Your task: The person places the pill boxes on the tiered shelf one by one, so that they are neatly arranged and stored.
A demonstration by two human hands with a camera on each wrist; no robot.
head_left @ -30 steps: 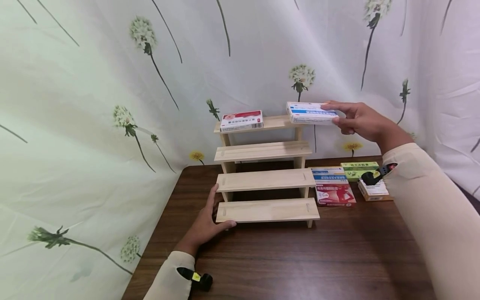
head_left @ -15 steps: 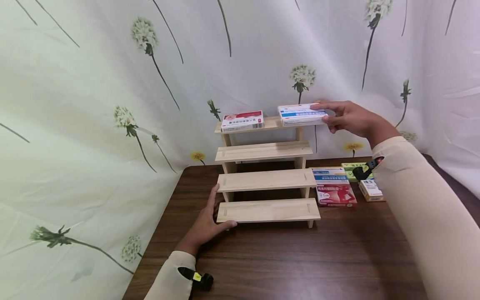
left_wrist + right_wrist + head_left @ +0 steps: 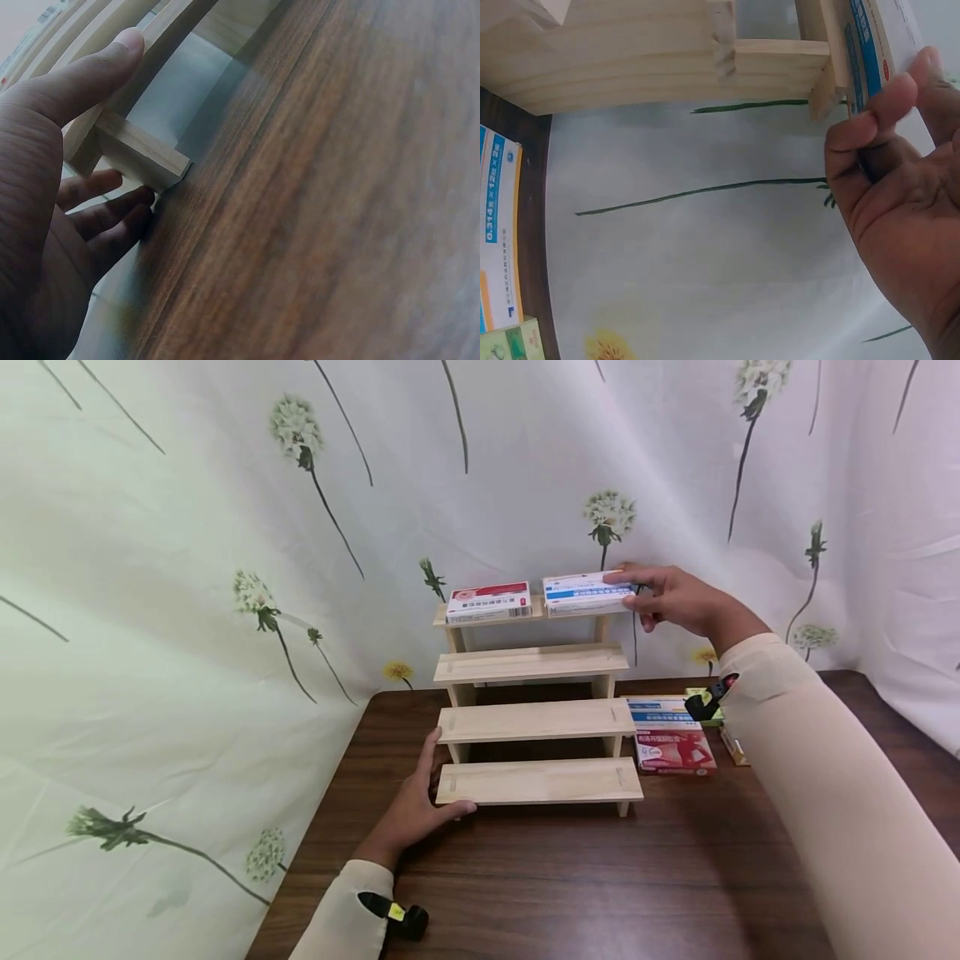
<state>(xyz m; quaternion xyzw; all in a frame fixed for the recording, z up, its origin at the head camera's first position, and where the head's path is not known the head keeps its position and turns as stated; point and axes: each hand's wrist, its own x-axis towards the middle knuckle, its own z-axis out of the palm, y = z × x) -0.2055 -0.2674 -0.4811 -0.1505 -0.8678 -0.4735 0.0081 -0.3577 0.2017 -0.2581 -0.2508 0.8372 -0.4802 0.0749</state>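
A stepped wooden display rack (image 3: 536,719) with several tiers stands on the table. My right hand (image 3: 678,602) pinches the right end of a blue-and-white medicine box (image 3: 581,594) at the top tier, thumb in front and fingers over the top. In the right wrist view that medicine box (image 3: 866,49) lies along the upper tier. A red-and-white medicine box (image 3: 489,602) sits to its left on the same tier, a narrow gap between them. My left hand (image 3: 412,810) holds the rack's lower left corner, its thumb (image 3: 94,79) along the lowest step and its fingers by the side support.
Right of the rack on the brown table (image 3: 555,877) lie a blue-and-white box (image 3: 663,712) and a red box (image 3: 675,752). Farther right, a green box (image 3: 712,720) and an orange-edged white box (image 3: 733,746) are partly behind my right sleeve. A flower-print curtain (image 3: 525,460) hangs behind.
My right hand has moved left along the top tier with the blue-and-white medicine box, bringing it close to the red-and-white one. My left hand stays at the rack's corner.
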